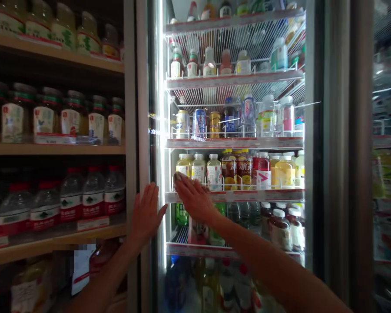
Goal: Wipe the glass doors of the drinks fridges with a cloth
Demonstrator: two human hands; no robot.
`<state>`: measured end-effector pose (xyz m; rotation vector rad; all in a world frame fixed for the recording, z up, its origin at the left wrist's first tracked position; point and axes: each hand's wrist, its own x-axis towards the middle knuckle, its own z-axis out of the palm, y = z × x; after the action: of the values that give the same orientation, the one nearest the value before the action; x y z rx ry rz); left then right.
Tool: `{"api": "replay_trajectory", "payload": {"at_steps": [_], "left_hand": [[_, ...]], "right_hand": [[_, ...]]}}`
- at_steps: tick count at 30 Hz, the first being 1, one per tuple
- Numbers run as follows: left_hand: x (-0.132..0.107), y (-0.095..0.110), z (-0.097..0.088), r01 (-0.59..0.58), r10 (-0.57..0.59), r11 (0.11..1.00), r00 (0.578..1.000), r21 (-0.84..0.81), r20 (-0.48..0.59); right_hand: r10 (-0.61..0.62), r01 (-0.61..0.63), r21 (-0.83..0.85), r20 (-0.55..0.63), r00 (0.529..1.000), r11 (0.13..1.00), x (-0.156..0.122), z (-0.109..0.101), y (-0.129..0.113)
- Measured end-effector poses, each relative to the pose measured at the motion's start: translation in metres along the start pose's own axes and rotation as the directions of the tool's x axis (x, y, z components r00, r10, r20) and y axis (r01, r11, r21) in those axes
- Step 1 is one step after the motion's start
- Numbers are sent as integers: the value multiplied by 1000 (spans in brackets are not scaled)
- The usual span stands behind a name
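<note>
My left hand (146,214) lies flat with fingers spread against the left edge of the glass fridge door (154,130), by its grey frame. My right hand (191,196) reaches across, palm flat on the same glass, fingers stretched out up and to the left. Behind the glass at hand height stand pale yellow drink bottles (198,167) on a wire shelf (234,195). Neither hand holds anything.
The lit fridge holds several shelves of bottles and cans (200,123). To the left, wooden shelves (55,149) carry glass jars (45,115) above and red-capped water bottles (93,193) below. A second fridge door (387,152) stands at the right.
</note>
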<state>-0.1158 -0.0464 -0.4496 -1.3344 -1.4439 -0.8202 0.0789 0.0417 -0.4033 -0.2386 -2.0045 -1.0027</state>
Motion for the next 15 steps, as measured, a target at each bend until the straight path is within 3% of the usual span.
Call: {"api": "replay_trajectory", "payload": {"at_steps": [2,6,8,10,13,15], "left_hand": [[-3,-8,-6,-6,7,1000,1000,21,-12],[-7,-20,-15,11,-11,998,1000,62,-3],[-8,-22,-17,15,-15,997,1000,75,2],[-12,-24,-19,13,-12,997,1000,81,-4],[-24,-26,-19,8,-7,997,1000,83,-16],[-35,-27,-18,-7,7,997,1000,82,2]], "right_hand": [[-62,61,39,26,998,997,7,5,-12],[126,-126,71,7,992,989,50,2,-3],[158,-157,100,-2,987,983,61,4,-5],[73,-74,138,16,997,988,51,12,-23],[-110,95,187,73,991,978,3,26,-62],[-228,202,203,110,968,958,-31,28,-74]]}}
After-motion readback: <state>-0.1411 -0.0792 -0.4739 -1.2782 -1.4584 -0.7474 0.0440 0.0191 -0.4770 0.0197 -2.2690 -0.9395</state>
